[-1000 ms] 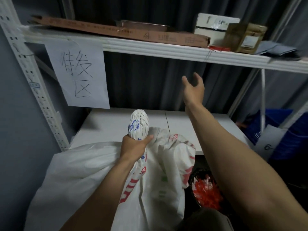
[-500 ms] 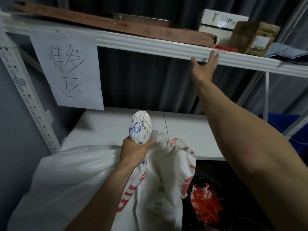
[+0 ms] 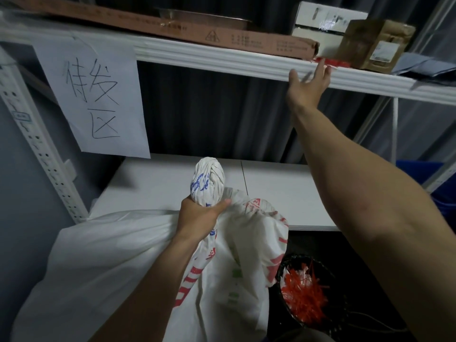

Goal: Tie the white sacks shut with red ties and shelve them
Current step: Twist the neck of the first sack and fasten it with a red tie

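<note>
The white sack (image 3: 123, 255) leans against the front edge of the lower shelf (image 3: 160, 183). Most of its bulk hangs below that edge, and its twisted neck (image 3: 208, 180) stands up above it. We see the left grip (image 3: 199, 218) wrapped tight round that neck, just under the wound knob, with the thumb across the front.

High above the sack and to its right, the right grip (image 3: 307, 87) is at the front lip of the upper shelf (image 3: 222, 56), fingers spread wide and holding nothing. Its fingertips are blurred beside a small heap of red ties (image 3: 333, 61) lying on that shelf. We cannot tell whether they touch.

Just beside the sack at its lower right sits a dark round basket (image 3: 280, 270) of loose ties (image 3: 303, 294) in the same red. Above the sack to the left, a handwritten paper sign (image 3: 96, 99) hangs from the upper shelf. Above the sack, on the upper shelf, lie a long flat carton (image 3: 172, 23), a white box (image 3: 325, 21) and a brown box (image 3: 375, 43).
</note>
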